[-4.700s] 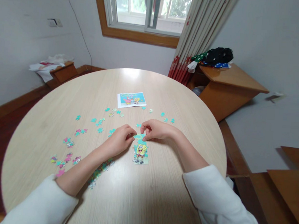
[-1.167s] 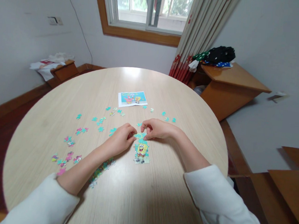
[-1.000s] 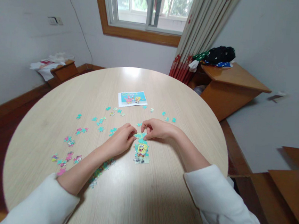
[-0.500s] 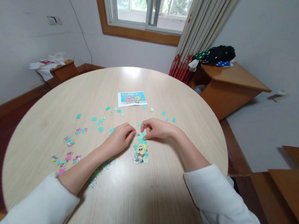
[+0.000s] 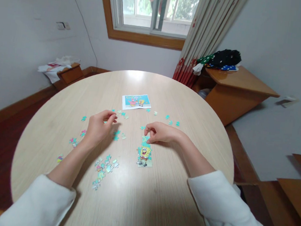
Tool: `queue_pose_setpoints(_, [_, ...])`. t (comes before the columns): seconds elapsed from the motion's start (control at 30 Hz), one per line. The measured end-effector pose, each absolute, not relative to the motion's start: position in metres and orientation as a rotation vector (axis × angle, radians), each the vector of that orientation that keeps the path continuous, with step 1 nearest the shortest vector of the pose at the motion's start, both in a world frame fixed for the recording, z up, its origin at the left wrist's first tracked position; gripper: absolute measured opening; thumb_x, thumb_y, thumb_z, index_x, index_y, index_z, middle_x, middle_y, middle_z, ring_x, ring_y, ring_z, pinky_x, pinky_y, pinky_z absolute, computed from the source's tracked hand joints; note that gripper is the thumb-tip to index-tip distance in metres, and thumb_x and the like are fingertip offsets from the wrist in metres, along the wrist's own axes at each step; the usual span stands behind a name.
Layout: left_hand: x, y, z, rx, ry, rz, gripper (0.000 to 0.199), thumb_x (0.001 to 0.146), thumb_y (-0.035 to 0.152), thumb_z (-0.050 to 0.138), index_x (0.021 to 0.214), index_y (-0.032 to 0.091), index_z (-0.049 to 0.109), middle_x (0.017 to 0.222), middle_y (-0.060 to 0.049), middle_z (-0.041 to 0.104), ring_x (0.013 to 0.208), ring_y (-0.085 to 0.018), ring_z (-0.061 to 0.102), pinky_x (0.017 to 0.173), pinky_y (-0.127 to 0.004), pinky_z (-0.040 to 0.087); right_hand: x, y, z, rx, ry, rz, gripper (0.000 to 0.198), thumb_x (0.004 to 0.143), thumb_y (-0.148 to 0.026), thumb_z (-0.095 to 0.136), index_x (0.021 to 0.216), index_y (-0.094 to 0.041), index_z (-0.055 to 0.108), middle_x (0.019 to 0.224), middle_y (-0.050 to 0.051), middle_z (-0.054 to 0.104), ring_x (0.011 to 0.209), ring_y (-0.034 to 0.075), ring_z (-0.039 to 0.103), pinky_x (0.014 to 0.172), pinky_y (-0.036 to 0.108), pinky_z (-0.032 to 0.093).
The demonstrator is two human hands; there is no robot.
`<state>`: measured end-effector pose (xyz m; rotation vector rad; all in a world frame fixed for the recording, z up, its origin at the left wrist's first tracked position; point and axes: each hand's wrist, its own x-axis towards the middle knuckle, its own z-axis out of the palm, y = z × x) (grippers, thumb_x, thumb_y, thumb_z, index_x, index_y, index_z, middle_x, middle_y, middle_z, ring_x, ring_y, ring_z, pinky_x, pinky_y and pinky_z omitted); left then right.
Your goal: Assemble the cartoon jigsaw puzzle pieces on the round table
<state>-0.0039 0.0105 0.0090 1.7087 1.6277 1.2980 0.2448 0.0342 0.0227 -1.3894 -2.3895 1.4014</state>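
Observation:
The small joined part of a jigsaw puzzle [image 5: 144, 156], with a yellow square cartoon figure, lies flat on the table. My right hand [image 5: 160, 132] is at its top end, thumb and index finger curled around the upper turquoise piece [image 5: 145, 140]. Further left, my left hand [image 5: 99, 128] is over the table with thumb and fingers curled close together. Whatever is between those fingertips, if anything, is hidden. Loose turquoise pieces [image 5: 116, 135] and a pale piece [image 5: 123, 136] lie between the hands. Another group of loose pieces [image 5: 101, 174] is nearer me.
A printed reference picture [image 5: 137, 102] lies beyond the hands on the round wooden table [image 5: 174, 206]. More pieces [image 5: 167, 117] are scattered at the back right, and others [image 5: 73, 140] lie left, partly behind my left forearm. A wooden cabinet [image 5: 243, 80] with cloth stands beyond the right edge.
My left hand has moved left and away from the joined puzzle, uncovering pieces on the table. The right hand stays at the puzzle's top end. The view has shifted slightly.

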Motion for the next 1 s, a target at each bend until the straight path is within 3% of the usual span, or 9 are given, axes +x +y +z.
queue_pose_setpoints(0.43, [-0.053,0.033,0.002,1.587,1.932,1.318,0.011,0.066,0.028,0.058,0.071,0.019,0.063,0.072,-0.003,0.068,0.066,-0.017,0.062,0.064,-0.029,0.049,0.246,0.034,0.023,-1.383,-2.398,1.410,0.023,0.066,-0.016,0.068,0.087,-0.015,0.059,0.056,-0.008,0.046,0.050,0.008,0.043,0.048,0.021,0.030])
queue_pose_setpoints(0.63, [-0.056,0.035,-0.007,1.659,2.014,1.168,0.017,0.066,0.031,0.059,0.077,0.019,0.064,0.071,-0.004,0.069,0.064,-0.018,0.060,0.062,-0.028,0.045,0.247,0.034,0.022,-1.376,-2.369,1.450,0.023,0.065,-0.017,0.069,0.086,-0.016,0.058,0.055,-0.008,0.046,0.051,0.009,0.046,0.049,0.021,0.031])
queue_pose_setpoints(1.0, [-0.055,0.039,-0.013,1.780,2.178,0.950,0.014,0.070,0.028,0.059,0.080,0.020,0.065,0.076,-0.004,0.070,0.074,-0.022,0.062,0.079,-0.037,0.038,0.246,0.034,0.022,-1.383,-2.374,1.429,0.022,0.065,-0.017,0.068,0.085,-0.016,0.058,0.054,-0.008,0.047,0.050,0.009,0.046,0.049,0.022,0.032])
